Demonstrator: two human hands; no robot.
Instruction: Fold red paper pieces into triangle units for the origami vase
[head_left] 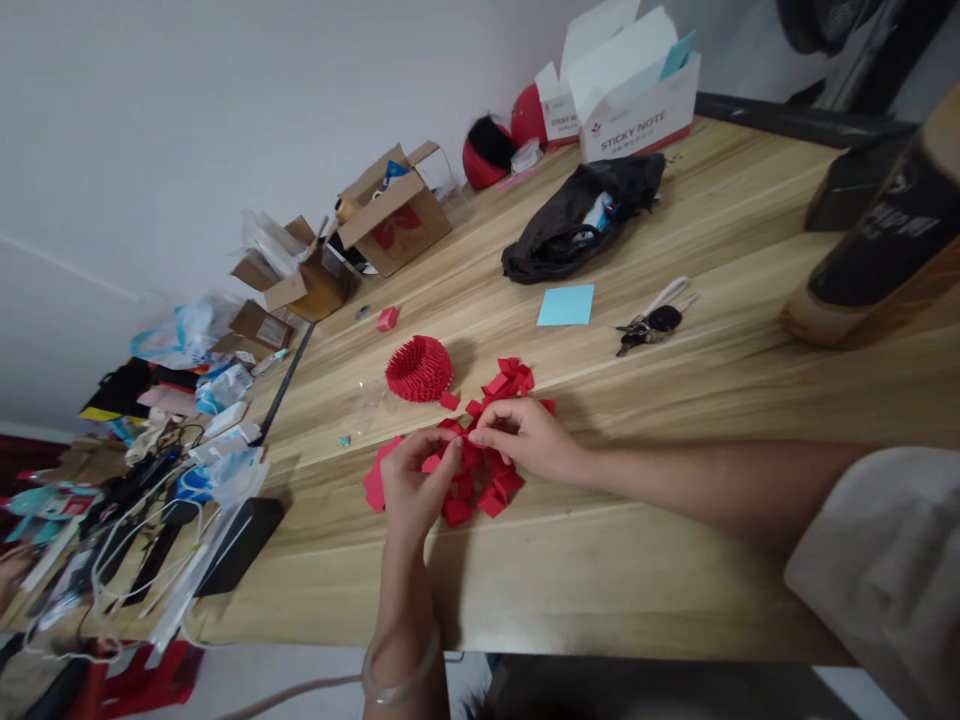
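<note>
Your left hand (416, 475) and right hand (536, 442) meet, fingertips pinched, over a heap of red paper pieces (501, 492) on the desk (637, 580); whether each grips a piece is too small to tell. Just beyond stands one spiky red ring (431, 380). Farther out lie one blue paper square (566, 306), one bunch of keys (651, 325) and one black bag (551, 235). Behind are two white boxes (645, 118), the nearer reading "STICKY NOTE". One bottle (881, 240) stands to your right.

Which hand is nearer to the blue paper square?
Right. The right hand is on the person's side of the blue paper square; the left hand is farther away, lower left in the picture.
</note>
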